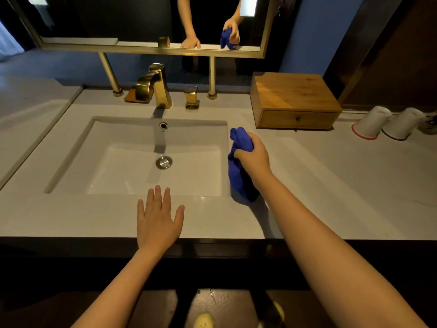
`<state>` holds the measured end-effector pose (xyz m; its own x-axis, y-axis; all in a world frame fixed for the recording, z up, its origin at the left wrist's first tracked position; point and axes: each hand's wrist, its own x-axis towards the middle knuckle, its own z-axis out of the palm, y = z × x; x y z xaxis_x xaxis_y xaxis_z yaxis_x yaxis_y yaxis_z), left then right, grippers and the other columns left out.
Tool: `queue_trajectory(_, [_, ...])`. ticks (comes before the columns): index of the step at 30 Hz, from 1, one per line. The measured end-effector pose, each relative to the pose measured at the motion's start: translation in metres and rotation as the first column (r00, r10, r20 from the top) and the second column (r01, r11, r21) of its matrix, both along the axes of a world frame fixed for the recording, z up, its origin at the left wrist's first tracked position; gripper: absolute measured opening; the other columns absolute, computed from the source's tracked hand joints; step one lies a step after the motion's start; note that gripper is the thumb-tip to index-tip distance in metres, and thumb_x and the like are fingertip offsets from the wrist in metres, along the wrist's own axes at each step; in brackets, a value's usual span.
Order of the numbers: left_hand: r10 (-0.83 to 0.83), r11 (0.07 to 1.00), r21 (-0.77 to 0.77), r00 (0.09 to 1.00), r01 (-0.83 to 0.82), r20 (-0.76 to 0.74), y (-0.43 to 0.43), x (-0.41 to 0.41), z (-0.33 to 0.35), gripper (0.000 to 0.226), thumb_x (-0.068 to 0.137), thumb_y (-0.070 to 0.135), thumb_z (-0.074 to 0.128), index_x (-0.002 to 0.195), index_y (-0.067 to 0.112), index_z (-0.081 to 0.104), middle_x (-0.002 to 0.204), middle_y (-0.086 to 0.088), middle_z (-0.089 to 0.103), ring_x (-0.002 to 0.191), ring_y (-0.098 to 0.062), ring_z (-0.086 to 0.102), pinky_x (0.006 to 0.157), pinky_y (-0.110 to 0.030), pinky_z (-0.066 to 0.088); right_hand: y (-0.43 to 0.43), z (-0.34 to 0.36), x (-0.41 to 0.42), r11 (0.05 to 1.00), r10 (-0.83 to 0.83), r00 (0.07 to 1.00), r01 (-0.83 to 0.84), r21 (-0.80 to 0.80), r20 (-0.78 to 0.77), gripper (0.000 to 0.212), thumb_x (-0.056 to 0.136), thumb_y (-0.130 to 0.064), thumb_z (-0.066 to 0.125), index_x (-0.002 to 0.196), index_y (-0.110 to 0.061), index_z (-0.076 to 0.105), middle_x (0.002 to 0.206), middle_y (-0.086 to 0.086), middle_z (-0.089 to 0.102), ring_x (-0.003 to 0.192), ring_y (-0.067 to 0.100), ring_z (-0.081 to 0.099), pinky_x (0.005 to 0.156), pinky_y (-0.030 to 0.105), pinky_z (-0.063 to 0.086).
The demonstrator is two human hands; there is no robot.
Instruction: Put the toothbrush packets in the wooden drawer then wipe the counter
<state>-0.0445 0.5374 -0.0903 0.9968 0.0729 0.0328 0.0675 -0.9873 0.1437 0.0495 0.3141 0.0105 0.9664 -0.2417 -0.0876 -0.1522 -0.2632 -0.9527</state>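
With the drawer (pixel 298 119) shut and no packets in sight, you were at the wiping step: right hand (pixel 254 157) clenched the cloth (pixel 238 166) right of the sink (pixel 132 159), left hand (pixel 157 218) lay open and flat on the near counter (pixel 331 185), and the next move called for sweeping strokes.

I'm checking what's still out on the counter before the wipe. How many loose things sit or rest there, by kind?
Wooden drawer box: 1
White cups, upside down: 2
Blue cloth, held in the right hand: 1
Toothbrush packets: 0 in view
Total: 4

A bathroom vanity. A white sink (pixel 132 162) is sunk in the counter (pixel 331 176), gold faucet (pixel 156 86) and mirror (pixel 146 22) at twelve o'clock.
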Motion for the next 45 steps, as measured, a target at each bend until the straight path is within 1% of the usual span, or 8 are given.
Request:
queue_trajectory(4, [-0.003, 1.000, 0.000, 1.000, 0.003, -0.002, 0.000, 0.000, 0.000, 0.068, 0.090, 0.056, 0.013, 0.146, 0.018, 0.010, 0.158, -0.007, 0.007, 0.145, -0.021, 0.000, 0.116, -0.043, -0.001, -0.021, 0.006, -0.008, 1.000, -0.017, 1.000, 0.017, -0.026, 0.002, 0.035, 0.080, -0.018, 0.067, 0.105, -0.020, 0.043, 0.095, -0.005, 0.051, 0.091, 0.018, 0.054, 0.062, 0.020, 0.041])
queue_trajectory(9, [-0.005, 1.000, 0.001, 1.000, 0.005, -0.021, 0.002, 0.001, 0.000, 0.069, 0.090, 0.056, 0.012, 0.147, 0.018, 0.008, 0.158, -0.008, 0.005, 0.145, -0.022, -0.001, 0.115, -0.043, -0.003, -0.047, -0.013, -0.043, 0.961, -0.127, 0.991, 0.132, -0.242, 0.039, 0.060, 0.080, -0.030, 0.071, 0.125, -0.009, 0.037, 0.121, 0.009, 0.051, 0.098, 0.021, 0.054, 0.066, 0.018, 0.043])
queue_trajectory(13, [-0.002, 1.000, 0.000, 1.000, 0.002, -0.027, 0.002, 0.001, 0.000, 0.069, 0.090, 0.056, 0.011, 0.147, 0.018, 0.007, 0.158, -0.007, 0.004, 0.145, -0.022, -0.003, 0.115, -0.042, -0.004, -0.056, -0.035, -0.070, 0.766, -0.086, 0.996, 0.081, -0.638, 0.023, 0.076, 0.083, -0.017, 0.067, 0.144, -0.018, 0.022, 0.144, 0.015, 0.029, 0.124, 0.031, 0.040, 0.094, 0.038, 0.043])
queue_trajectory(18, [-0.009, 1.000, 0.003, 1.000, 0.009, -0.029, 0.002, 0.001, 0.001, 0.068, 0.090, 0.056, 0.012, 0.147, 0.017, 0.006, 0.158, -0.008, 0.003, 0.145, -0.022, -0.003, 0.115, -0.042, -0.004, -0.046, -0.053, -0.082, 0.435, 0.400, 0.913, -0.263, -0.861, -0.077, 0.049, 0.092, -0.011, 0.052, 0.139, -0.018, 0.041, 0.153, 0.006, 0.030, 0.140, 0.032, 0.023, 0.114, 0.043, 0.021])
queue_trajectory(22, [-0.015, 1.000, 0.007, 0.999, 0.015, -0.035, 0.002, 0.001, 0.001, 0.069, 0.090, 0.055, 0.011, 0.147, 0.017, 0.005, 0.158, -0.008, 0.002, 0.145, -0.022, -0.004, 0.115, -0.042, -0.004, -0.049, -0.062, -0.099, 0.554, 0.394, 0.907, -0.365, -0.749, -0.151, 0.052, 0.094, -0.039, 0.044, 0.142, -0.022, 0.033, 0.154, 0.000, 0.028, 0.138, 0.023, 0.025, 0.105, 0.037, 0.035])
queue_trajectory(28, [-0.009, 1.000, -0.004, 0.999, 0.009, -0.033, 0.002, 0.001, -0.001, 0.069, 0.090, 0.055, 0.009, 0.147, 0.017, 0.003, 0.158, -0.008, 0.000, 0.145, -0.021, -0.006, 0.115, -0.042, -0.005, 0.007, -0.073, -0.122, 0.734, 0.068, 0.997, -0.067, -0.675, -0.025, 0.049, 0.094, -0.033, 0.047, 0.137, -0.010, 0.039, 0.147, 0.009, 0.037, 0.133, 0.025, 0.030, 0.110, 0.033, 0.028])
queue_trajectory(41, [-0.046, 0.999, 0.015, 0.996, 0.048, -0.071, 0.004, 0.002, 0.011, 0.060, 0.095, 0.033, 0.026, 0.146, 0.010, 0.005, 0.158, -0.013, 0.004, 0.145, -0.025, 0.001, 0.116, -0.045, 0.004, 0.113, -0.081, -0.106, 0.672, 0.388, 0.917, -0.348, -0.654, -0.090, 0.052, 0.097, -0.031, 0.034, 0.144, -0.010, 0.026, 0.155, 0.009, 0.024, 0.143, 0.029, 0.012, 0.118, 0.038, 0.012])
queue_trajectory(45, [-0.008, 0.923, -0.385, 1.000, 0.000, -0.020, 0.006, 0.002, 0.022, 0.052, 0.096, 0.022, 0.033, 0.145, 0.009, 0.019, 0.156, -0.011, 0.016, 0.144, -0.022, 0.009, 0.117, -0.039, 0.005, 0.106, -0.073, -0.104, 0.678, 0.439, 0.890, -0.417, -0.605, -0.121, 0.056, 0.095, -0.037, 0.037, 0.145, -0.014, 0.023, 0.156, 0.006, 0.022, 0.144, 0.029, 0.010, 0.118, 0.041, 0.009])
